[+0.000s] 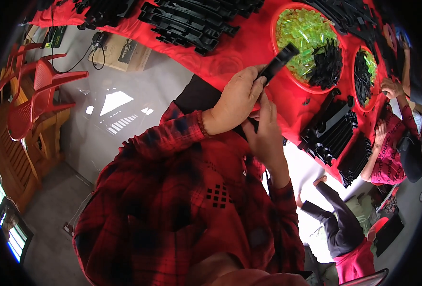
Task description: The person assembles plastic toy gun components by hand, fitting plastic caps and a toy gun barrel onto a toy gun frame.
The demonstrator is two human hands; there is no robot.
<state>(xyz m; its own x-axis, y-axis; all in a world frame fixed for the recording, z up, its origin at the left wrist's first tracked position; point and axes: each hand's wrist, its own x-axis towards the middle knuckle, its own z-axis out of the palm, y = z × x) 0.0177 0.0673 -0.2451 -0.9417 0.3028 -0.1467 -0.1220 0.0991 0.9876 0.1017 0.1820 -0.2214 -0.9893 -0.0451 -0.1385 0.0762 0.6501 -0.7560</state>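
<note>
Holding a black plastic strip [277, 63] up over the red desk [249, 43] | left hand [237, 97] pinches its near end, right hand [264, 131] closed underneath, probably steadying it | bowl [280, 57] of green and black pieces just right, easy reach

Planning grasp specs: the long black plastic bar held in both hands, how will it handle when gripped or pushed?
The long black plastic bar looks stiff: it juts straight past the left hand without sagging. Probably light, since fingertips alone seem to hold it, with the right hand below. Its flat-sided shape should slide rather than roll; its smooth-looking surface may be slippery.
</note>
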